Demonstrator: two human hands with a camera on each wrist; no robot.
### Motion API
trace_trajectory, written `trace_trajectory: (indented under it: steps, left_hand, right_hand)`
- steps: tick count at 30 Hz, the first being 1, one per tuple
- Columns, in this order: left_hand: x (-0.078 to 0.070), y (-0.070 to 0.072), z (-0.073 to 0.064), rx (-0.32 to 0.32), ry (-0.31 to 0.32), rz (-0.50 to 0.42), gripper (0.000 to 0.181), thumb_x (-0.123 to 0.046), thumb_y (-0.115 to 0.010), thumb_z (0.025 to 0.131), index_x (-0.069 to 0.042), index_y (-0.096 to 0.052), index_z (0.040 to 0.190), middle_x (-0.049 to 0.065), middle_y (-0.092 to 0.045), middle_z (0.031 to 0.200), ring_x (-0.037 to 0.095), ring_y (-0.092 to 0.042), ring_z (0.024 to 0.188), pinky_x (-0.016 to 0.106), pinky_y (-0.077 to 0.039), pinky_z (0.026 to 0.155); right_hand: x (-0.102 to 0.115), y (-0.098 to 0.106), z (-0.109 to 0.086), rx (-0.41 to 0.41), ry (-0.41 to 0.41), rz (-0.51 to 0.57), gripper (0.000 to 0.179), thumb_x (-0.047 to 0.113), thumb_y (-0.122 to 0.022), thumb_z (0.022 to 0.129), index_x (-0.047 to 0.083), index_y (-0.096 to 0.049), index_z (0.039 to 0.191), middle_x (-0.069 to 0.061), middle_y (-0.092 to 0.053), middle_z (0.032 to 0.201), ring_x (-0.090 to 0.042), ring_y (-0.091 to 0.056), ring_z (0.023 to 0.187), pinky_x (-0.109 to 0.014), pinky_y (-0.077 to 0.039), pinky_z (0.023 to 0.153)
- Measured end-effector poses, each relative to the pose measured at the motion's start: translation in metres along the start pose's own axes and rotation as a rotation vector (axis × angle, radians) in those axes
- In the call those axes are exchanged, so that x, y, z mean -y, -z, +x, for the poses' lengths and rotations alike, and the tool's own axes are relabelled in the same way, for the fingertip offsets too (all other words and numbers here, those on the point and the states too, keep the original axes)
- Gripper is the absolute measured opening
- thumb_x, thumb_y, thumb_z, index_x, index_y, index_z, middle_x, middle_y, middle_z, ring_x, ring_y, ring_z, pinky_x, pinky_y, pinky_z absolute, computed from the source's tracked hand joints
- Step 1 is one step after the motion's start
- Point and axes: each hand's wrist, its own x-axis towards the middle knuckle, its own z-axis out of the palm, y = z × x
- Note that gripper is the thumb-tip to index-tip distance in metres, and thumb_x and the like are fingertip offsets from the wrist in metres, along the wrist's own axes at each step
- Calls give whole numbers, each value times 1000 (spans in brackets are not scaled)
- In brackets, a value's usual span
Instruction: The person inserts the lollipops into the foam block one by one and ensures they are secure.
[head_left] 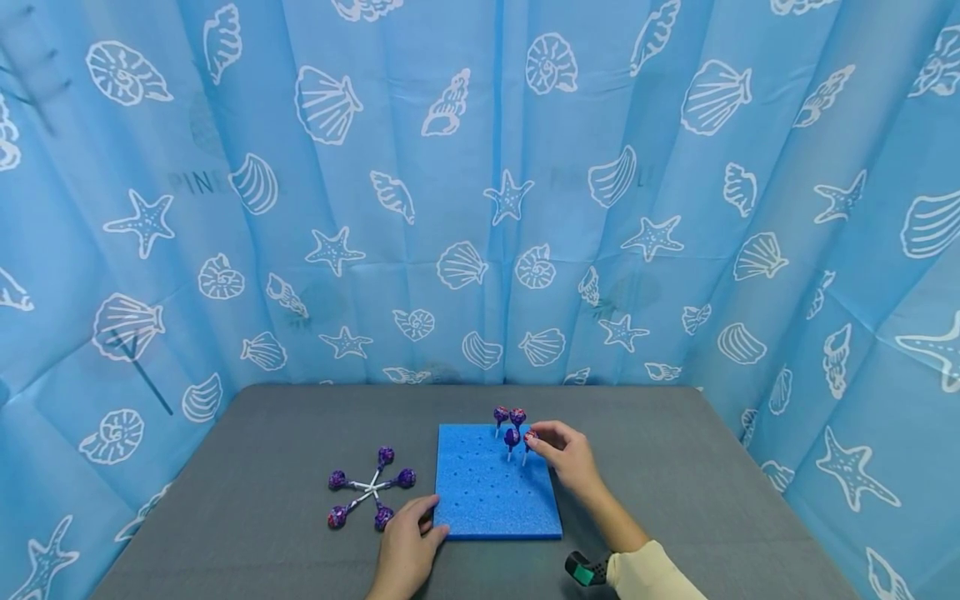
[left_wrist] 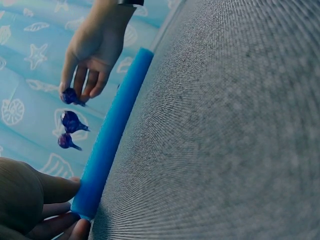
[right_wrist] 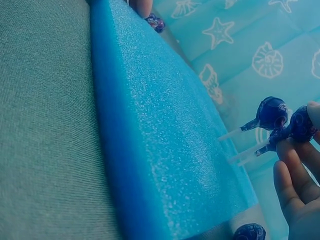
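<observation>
A blue foam board (head_left: 487,512) with rows of small holes lies on the table. Several purple-wrapped lollipops (head_left: 512,437) stand stick-down in its far right part. My right hand (head_left: 573,460) pinches the head of one lollipop (head_left: 530,437) between thumb and fingers, its white stick at the board's surface. In the right wrist view that lollipop (right_wrist: 302,123) stands close beside another lollipop (right_wrist: 272,113). At the board's near left corner, my left hand (head_left: 407,537) grips the foam; the left wrist view shows the thumb (left_wrist: 60,187) on one side and fingers on the other.
Left of the board, several more lollipops (head_left: 406,477) lie in a star, white sticks crossing at the middle. The nearest head is close to my left hand. A grey cloth covers the table (head_left: 262,467). Behind hangs a blue shell-print curtain (head_left: 480,208).
</observation>
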Motion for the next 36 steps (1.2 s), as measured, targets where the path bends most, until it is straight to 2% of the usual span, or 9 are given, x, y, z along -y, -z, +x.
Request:
trace_trajectory:
  steps: [5, 11, 16, 24, 27, 33, 36]
  left_hand:
    - [0, 0, -1, -7, -2, -1, 41, -6, -78, 81, -2, -65, 120, 17, -62, 121, 35, -59, 112, 31, -56, 80]
    - [-1, 0, 0, -1, 8, 0, 42, -7, -78, 81, -3, -65, 120, 17, -62, 121, 35, -59, 112, 32, -56, 80]
    - [0, -1, -1, -9, -3, -1, 41, -6, -78, 81, -2, -66, 120, 17, -63, 120, 34, -59, 112, 31, -56, 80]
    - [0, -1, -1, -13, -4, 8, 41, -6, -78, 80, -2, -66, 120, 17, -63, 120, 35, -59, 112, 31, -56, 80]
    - [0, -1, -1, -14, 0, 10, 41, -6, -78, 80, -3, -66, 120, 17, -62, 121, 35, -59, 112, 31, -56, 80]
    - [0, -2, 0, -17, -4, 19, 41, -7, -78, 81, -3, -66, 120, 17, -63, 121, 35, -59, 112, 32, -56, 80]
    - [0, -3, -1, -25, -14, 16, 41, -6, -78, 80, -2, -66, 119, 17, -63, 120, 35, -59, 111, 32, -56, 80]
  right_hand:
    - [-21, -1, 5, -10, -26, 9, 20, 14, -71, 90, 3, -69, 107, -8, -69, 101, -22, -64, 93, -22, -54, 79]
    - [-21, -1, 3, -19, -3, -13, 21, 12, -71, 90, 1, -68, 107, -9, -69, 101, -24, -64, 92, -21, -54, 78]
    - [-22, -1, 4, 7, -2, -27, 24, 13, -70, 90, -2, -67, 109, -6, -69, 101, -21, -64, 93, -23, -54, 79]
    - [-22, -2, 3, 18, -31, -52, 18, 11, -70, 90, 3, -69, 106, -6, -69, 99, -19, -64, 90, -22, -53, 78]
    - [-16, -2, 1, 22, -35, -58, 17, 7, -69, 90, 1, -69, 106, -8, -69, 99, -21, -64, 91, -22, -53, 78]
    - [12, -2, -6, 50, -48, -58, 18, 2, -67, 90, -5, -66, 106, -14, -68, 100, -28, -64, 93, -20, -51, 77]
    - [16, -1, -6, 57, -54, -74, 16, 2, -67, 91, -3, -67, 106, -13, -68, 99, -27, -64, 92, -19, -51, 77]
